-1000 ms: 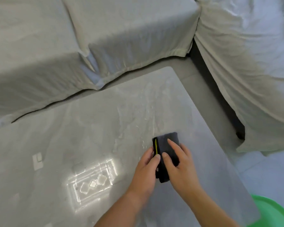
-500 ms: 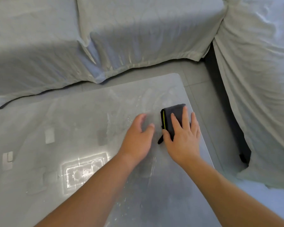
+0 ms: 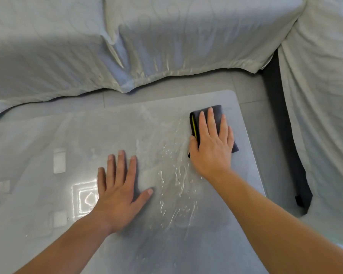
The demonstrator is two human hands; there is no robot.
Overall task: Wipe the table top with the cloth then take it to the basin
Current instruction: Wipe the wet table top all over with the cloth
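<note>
Head view: glass worktop (image 3: 48,135) fills the lower frame, glossy, with its rounded far right corner visible. Folded dark grey cloth (image 3: 216,113) with a yellow edge stripe lies flat on the worktop near that far right corner, just inside the right edge.

Right hand (image 3: 212,143) lies palm-down on the cloth, fingers (image 3: 210,117) extended and slightly spread, thumb at the cloth's left edge by the yellow stripe. The grip is a flat press, not a closed pinch: hand splayed, cloth pinned under palm and fingers. Cloth sticks out past the fingertips at the far side and past the little-finger side at the right.

Left hand (image 3: 119,192) is planted palm-down directly on bare glass, fingers spread, holding nothing. It sits well apart from the cloth, nearer the camera and to the left of the right hand.

Water droplets and streaks (image 3: 174,175) run across the glass between the two hands and on toward the near edge. A bright reflection of a light patch (image 3: 83,200) sits just left of the left hand. Pale square pads (image 3: 59,160) show through the glass at the left.

Beyond the worktop: sofa under a pale grey cover (image 3: 166,36), wrapping along the far side and down the right. Grey tiled floor (image 3: 186,86) shows between worktop and sofa. A dark strip of the sofa base (image 3: 285,125) is exposed at the right, where the cover parts.
</note>
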